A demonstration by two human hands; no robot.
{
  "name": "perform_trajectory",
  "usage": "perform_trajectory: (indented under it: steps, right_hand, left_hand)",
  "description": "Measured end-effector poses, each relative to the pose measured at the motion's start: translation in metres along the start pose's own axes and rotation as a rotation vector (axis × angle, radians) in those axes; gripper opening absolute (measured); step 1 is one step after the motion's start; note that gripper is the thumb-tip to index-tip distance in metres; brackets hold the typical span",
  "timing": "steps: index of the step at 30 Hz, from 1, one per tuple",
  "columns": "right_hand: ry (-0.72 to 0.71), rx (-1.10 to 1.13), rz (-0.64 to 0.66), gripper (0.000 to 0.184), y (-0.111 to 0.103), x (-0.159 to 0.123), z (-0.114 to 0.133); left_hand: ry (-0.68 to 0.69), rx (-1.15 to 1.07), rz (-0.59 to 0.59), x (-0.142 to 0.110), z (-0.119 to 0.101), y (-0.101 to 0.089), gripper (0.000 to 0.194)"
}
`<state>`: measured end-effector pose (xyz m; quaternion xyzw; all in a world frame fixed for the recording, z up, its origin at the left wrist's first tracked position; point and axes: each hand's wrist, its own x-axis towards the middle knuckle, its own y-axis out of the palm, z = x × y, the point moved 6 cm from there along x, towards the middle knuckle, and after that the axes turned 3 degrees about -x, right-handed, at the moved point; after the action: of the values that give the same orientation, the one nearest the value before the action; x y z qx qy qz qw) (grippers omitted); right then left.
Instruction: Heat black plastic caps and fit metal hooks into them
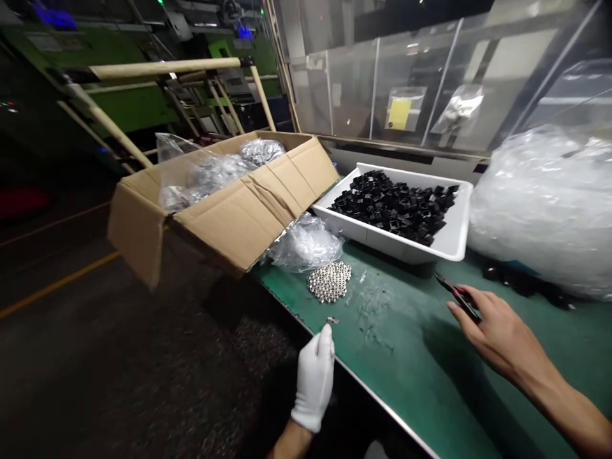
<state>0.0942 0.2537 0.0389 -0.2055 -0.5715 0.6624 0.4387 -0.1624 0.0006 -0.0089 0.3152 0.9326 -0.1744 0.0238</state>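
Leftmost, the gloved left hand has its fingers pinched shut on a small metal piece near the edge of the green surface; a loose pinch could drop it over. Just beyond, a nudge could scatter the metal beads. Rightward, the bare right hand closes around black cutters, whose pointed tip could catch the white tray.

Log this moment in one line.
white-gloved left hand: small metal piece at fingertips | bare right hand: black-and-red pliers | green bench: small silvery rings; white plastic tray of black parts
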Motion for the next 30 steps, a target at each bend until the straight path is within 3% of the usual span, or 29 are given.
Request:
perform_trajectory:
  steps: [6,11,14,22,30]
  right_hand:
    - [-0.052,0.092,-0.027,0.063,0.039,-0.074,-0.03]
    - [-0.021,0.079,-0.005,0.059,0.062,-0.104,-0.051]
    - [-0.007,0.024,-0.016,0.065,0.068,-0.112,-0.055]
    - [0.046,-0.091,-0.044,0.067,0.064,-0.116,-0.041]
    - [0.061,-0.09,-0.043,0.066,0.058,-0.114,-0.033]
  left_hand:
    - [0.141,0.394,-0.163,0.044,0.006,-0.038,0.052]
    - [0.216,0.66,-0.221,0.064,0.011,-0.046,0.038]
    - [0.283,0.776,-0.218,0.067,0.013,-0.041,0.031]
    - [0.381,0.89,-0.219,0.068,0.006,-0.041,0.042]
    - [0.27,0.812,-0.171,0.064,0.005,-0.045,0.042]
